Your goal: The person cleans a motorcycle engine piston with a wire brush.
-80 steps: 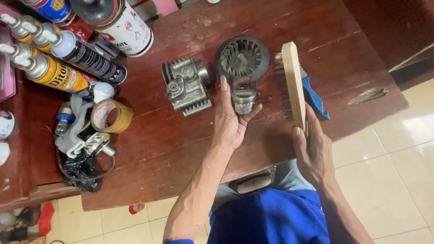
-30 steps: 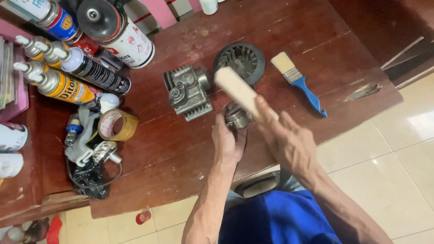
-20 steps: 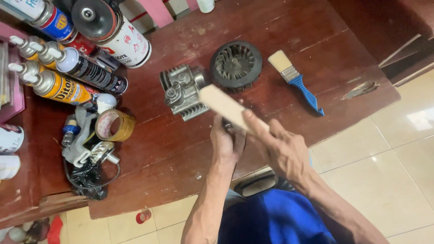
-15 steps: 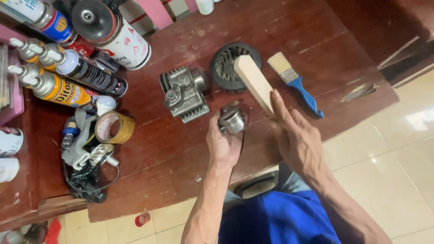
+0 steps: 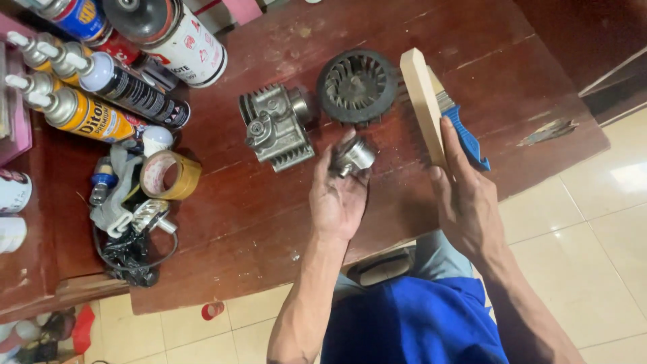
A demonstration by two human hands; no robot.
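Head view: your left hand [image 5: 340, 195] cupped the small metal part [image 5: 354, 155] in curled fingers just above the table [image 5: 236, 216], near the finned block [image 5: 276, 127], while your right hand [image 5: 465, 195] gripped the wooden-backed brush [image 5: 421, 101], bristles turned partward, likely for scrubbing.

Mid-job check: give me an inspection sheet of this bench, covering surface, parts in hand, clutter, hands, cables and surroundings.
Surface: dark red wooden table, scuffed, with a chipped patch near its right edge.
Job's things: small metal piston in the left hand; wooden-backed wire brush in the right; finned metal cylinder head and black fan wheel lying behind them.
Clutter: spray cans, roll of brown tape, blue-handled paintbrush beside the wire brush.
Grippers: left hand palm up, cupping the piston; right hand gripping the brush end.
Cables: black cord bundle near the left edge.
Surroundings: pale tiled floor.
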